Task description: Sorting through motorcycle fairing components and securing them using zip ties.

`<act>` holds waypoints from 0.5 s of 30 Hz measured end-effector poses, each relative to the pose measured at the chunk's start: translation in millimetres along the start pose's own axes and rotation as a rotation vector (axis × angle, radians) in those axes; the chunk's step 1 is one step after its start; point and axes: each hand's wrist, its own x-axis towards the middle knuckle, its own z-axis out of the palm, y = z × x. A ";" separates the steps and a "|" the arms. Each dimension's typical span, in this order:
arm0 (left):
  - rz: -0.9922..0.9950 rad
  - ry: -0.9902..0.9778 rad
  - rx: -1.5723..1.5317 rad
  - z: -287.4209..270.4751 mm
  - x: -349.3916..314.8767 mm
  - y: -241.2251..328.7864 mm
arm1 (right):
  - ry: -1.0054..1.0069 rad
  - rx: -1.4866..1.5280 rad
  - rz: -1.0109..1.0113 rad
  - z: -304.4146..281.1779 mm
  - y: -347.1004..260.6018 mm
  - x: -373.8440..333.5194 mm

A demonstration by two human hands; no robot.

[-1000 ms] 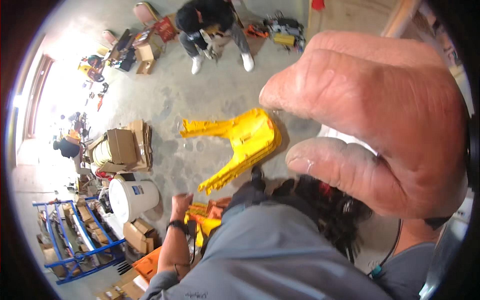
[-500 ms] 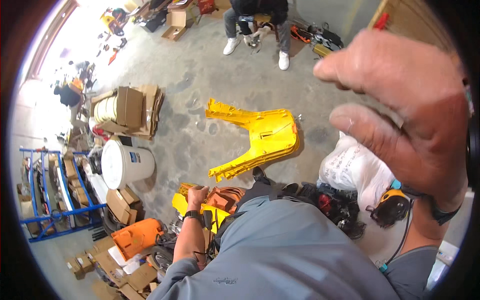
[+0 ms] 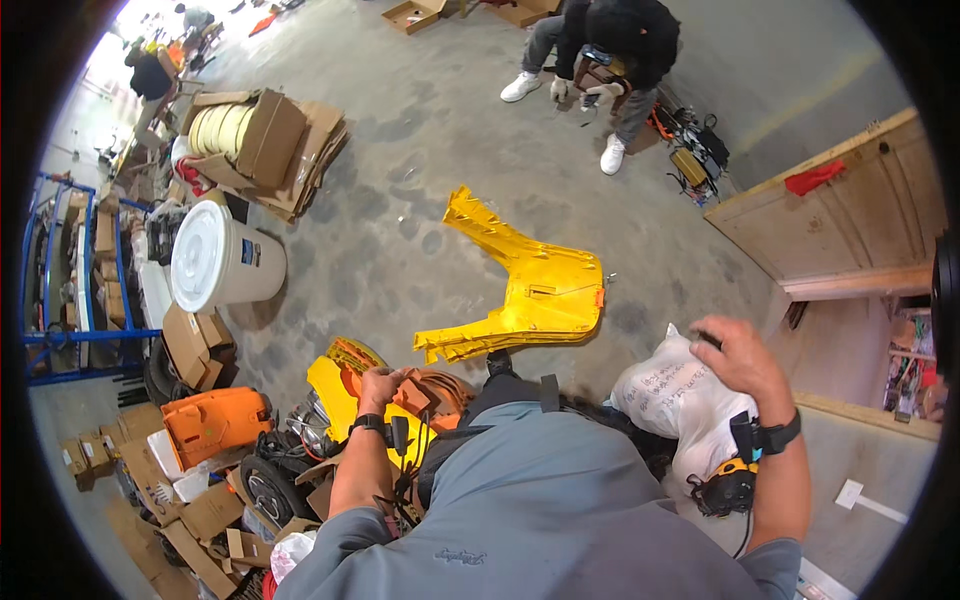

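Cluttered workshop: concrete floor (image 3: 400, 200), cardboard boxes (image 3: 265, 135), blue shelving (image 3: 75, 335).

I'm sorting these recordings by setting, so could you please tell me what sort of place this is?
Most likely a workshop or warehouse. The bare concrete floor is strewn with flattened cardboard boxes, blue metal shelving stands along one side, and a yellow plastic body panel lies on the floor among loose parts.

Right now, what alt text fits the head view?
A person's left hand rests on an orange part while the right hand touches a white bag. A yellow plastic body panel lies on the concrete floor ahead.
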 end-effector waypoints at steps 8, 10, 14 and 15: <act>-0.119 0.096 -0.041 -18.5 2.4 -21.2 | -0.238 0.409 0.575 121.6 144.7 -46.1; -0.142 0.102 -0.047 -20.1 -5.0 -28.5 | -0.258 0.465 0.707 138.8 162.9 -61.7; -0.206 0.176 -0.112 -13.2 -34.8 -39.1 | -0.268 0.585 0.829 149.4 174.7 -67.8; -0.221 0.196 -0.152 -11.2 -40.8 -47.6 | -0.282 0.580 0.813 150.3 176.0 -60.2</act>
